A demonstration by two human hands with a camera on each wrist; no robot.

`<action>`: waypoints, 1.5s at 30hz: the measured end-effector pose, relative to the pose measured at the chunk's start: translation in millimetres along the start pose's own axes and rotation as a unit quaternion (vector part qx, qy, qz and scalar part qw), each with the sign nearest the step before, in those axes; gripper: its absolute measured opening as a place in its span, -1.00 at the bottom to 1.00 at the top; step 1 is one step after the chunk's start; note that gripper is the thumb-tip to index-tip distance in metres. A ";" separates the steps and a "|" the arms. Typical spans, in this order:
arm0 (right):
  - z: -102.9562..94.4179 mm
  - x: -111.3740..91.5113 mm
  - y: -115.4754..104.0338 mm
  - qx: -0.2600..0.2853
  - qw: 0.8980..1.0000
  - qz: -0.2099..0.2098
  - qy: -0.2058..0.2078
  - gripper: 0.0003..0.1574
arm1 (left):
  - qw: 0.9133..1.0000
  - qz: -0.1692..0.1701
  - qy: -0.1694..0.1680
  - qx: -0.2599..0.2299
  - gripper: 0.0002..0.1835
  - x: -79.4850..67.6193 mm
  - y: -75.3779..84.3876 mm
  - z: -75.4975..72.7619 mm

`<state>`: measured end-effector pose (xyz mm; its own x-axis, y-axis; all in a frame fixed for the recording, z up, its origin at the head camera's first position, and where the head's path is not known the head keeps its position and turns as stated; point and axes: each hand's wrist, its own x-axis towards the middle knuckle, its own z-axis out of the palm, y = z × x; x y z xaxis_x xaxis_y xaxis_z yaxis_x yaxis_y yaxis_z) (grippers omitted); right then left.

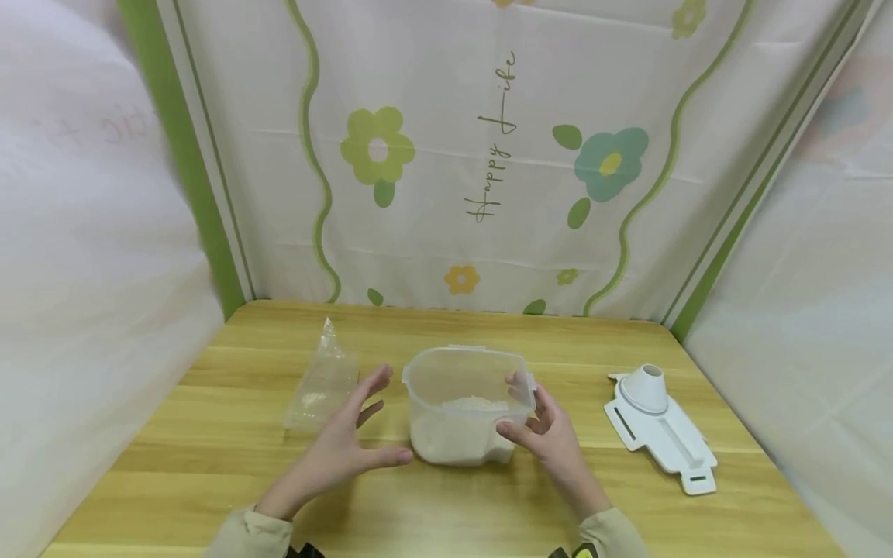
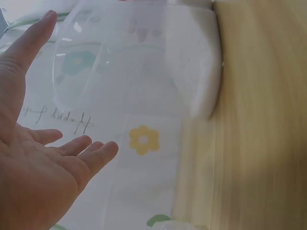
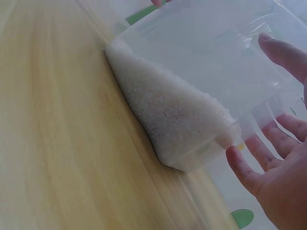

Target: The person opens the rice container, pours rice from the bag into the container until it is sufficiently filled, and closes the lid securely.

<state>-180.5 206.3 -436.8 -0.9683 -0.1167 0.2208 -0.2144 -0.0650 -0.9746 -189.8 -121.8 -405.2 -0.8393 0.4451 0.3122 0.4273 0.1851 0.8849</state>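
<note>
A clear plastic container, lidless and partly filled with white rice-like grains, stands upright on the table in the middle of the head view. To its left, my left hand is spread, thumb and fingers apart, holding nothing. The left wrist view shows that hand with its palm turned toward the container. My right hand is at the container's right side, thumb in front and fingers at the far side. In the right wrist view its spread fingers are right at the container wall.
A crumpled clear plastic bag lies left of the container, behind the left hand. At the right lies a white lid with a cone-shaped spout. A flowered curtain hangs behind the wooden table, with pale sheets on both sides.
</note>
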 end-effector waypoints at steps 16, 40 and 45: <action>-0.9 -0.7 -1.6 -0.008 1.000 0.001 -0.003 -0.08 | 0.996 -0.061 0.050 -0.038 0.21 12.1 6.1 37.7; -0.9 -1.4 -2.5 -0.033 0.999 -0.001 0.015 -0.06 | 0.994 -0.023 0.105 -0.019 -0.14 15.6 -10.4 57.1; -0.8 -1.1 -3.3 -0.036 0.999 -0.006 0.011 -0.07 | 0.993 -0.016 0.112 -0.025 -0.14 14.2 -10.4 60.0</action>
<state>-178.9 207.5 -433.9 -0.9683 -0.0941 0.2315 -0.2330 0.0053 -0.9725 -186.0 -64.9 -430.7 -0.9082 0.2319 0.3484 0.3873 0.1500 0.9097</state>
